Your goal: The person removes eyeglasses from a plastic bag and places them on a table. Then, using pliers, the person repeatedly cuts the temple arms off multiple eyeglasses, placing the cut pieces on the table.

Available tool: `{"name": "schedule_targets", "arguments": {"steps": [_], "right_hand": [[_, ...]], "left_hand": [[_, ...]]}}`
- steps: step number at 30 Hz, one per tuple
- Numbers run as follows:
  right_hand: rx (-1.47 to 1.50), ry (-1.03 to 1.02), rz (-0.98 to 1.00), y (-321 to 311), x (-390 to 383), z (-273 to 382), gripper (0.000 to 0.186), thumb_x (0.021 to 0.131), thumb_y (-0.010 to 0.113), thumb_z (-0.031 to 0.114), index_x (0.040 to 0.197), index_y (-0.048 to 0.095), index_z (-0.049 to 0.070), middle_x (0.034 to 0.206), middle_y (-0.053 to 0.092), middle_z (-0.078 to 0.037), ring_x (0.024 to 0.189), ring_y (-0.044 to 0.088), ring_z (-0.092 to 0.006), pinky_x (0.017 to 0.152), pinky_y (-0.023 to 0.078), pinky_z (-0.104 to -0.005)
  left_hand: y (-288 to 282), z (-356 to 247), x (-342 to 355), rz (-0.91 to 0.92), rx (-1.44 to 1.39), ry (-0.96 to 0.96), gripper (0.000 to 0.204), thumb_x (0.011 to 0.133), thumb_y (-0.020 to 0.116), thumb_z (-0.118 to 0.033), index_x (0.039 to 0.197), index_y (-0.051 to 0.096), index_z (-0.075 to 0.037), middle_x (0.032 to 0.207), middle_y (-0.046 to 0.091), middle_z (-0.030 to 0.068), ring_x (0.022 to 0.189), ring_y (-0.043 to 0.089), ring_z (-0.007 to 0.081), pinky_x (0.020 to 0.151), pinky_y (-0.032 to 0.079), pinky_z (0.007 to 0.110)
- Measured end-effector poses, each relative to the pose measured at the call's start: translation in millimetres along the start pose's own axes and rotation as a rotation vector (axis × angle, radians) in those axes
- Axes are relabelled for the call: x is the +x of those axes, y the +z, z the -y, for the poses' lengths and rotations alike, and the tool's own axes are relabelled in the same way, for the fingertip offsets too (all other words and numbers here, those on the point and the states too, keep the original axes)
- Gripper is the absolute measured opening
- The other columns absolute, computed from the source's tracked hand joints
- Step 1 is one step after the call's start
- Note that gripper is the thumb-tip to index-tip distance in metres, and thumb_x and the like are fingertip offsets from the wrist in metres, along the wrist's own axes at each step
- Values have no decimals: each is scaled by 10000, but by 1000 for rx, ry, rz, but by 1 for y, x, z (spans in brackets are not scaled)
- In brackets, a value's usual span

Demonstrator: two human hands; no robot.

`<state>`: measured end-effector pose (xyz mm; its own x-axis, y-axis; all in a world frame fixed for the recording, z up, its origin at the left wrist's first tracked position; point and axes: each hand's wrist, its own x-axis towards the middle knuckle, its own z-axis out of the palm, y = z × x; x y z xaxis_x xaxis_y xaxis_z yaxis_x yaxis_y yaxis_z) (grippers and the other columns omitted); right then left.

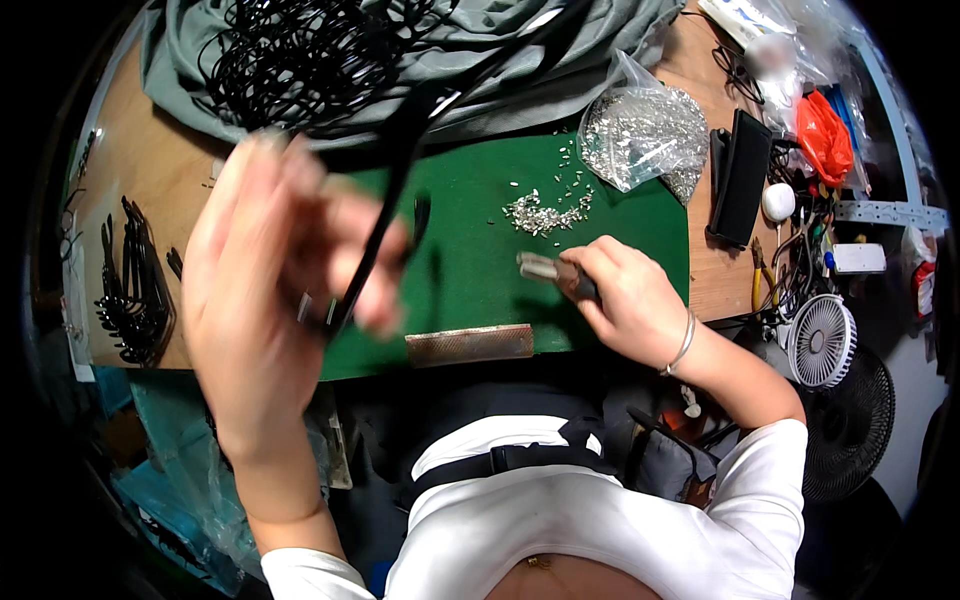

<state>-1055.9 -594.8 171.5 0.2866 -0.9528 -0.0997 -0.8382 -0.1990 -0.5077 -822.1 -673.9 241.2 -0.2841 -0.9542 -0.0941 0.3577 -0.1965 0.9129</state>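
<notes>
Raised close to the camera, my left hand (pixel 265 270) is blurred, its fingers closed around a black eyeglass frame (pixel 382 222). The frame's long dark parts stretch up and to the right, and the fingers hide some of it. Over the green mat (pixel 480 200), my right hand (pixel 625 300) grips a pair of pliers (pixel 570 278), jaws pointing left. Just beyond the pliers lies a small heap of tiny silver metal pieces (pixel 545 213). At the mat's near edge is a flat, worn metal strip (pixel 470 345).
A tangled pile of black eyeglass frames (pixel 310 65) rests on grey cloth (pixel 180 75) at the back. More black frames (pixel 135 285) stand at the left. A clear bag of silver pieces (pixel 640 130), a black case (pixel 742 175), yellow-handled pliers (pixel 757 278) and a small fan (pixel 822 342) occupy the right.
</notes>
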Motion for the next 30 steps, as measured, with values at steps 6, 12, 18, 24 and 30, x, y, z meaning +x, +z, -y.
{"name": "schedule_targets", "arguments": {"steps": [6, 12, 18, 24, 30], "right_hand": [[24, 21, -58, 26, 26, -12, 160, 672, 593, 65, 786, 491, 16, 749, 514, -134, 737, 527, -301, 646, 418, -381], [-154, -54, -77, 34, 23, -8, 213, 624, 619, 49, 793, 491, 35, 775, 496, -103, 740, 508, -262, 621, 379, -353], [238, 36, -45, 2, 8, 29, 266, 622, 611, -12, 863, 500, 4, 781, 499, -109, 753, 518, -273, 651, 407, -364], [700, 16, -97, -2, 3, 62, 169, 736, 626, 65, 838, 511, -7, 751, 521, -113, 650, 551, -214, 595, 444, -286], [1280, 385, 69, -3, 1, 62, 184, 806, 602, 167, 833, 506, 13, 763, 505, -6, 697, 468, -55, 611, 396, -200]], "left_hand": [[-2, 20, -69, -129, -112, 7, 513, 722, 600, -2, 1088, 240, -1, 906, 566, 269, 489, 579, 183, 546, 500, 260], [1, 64, -85, -64, 165, 24, 889, 674, 605, 104, 1314, 11, -63, 1033, 516, 204, 689, 543, 81, 684, 423, 184], [5, 77, -71, 174, 255, 92, 894, 680, 571, 135, 1322, -21, -57, 1143, 441, 214, 834, 563, 145, 739, 456, 232], [23, 87, -73, 2, 451, 277, 857, 682, 582, 116, 1320, 30, -33, 1188, 422, 221, 830, 560, 157, 752, 466, 247], [28, 89, -74, -9, 508, 235, 872, 685, 602, 96, 1321, 25, -53, 1177, 454, 168, 884, 532, 126, 790, 456, 224]]}}
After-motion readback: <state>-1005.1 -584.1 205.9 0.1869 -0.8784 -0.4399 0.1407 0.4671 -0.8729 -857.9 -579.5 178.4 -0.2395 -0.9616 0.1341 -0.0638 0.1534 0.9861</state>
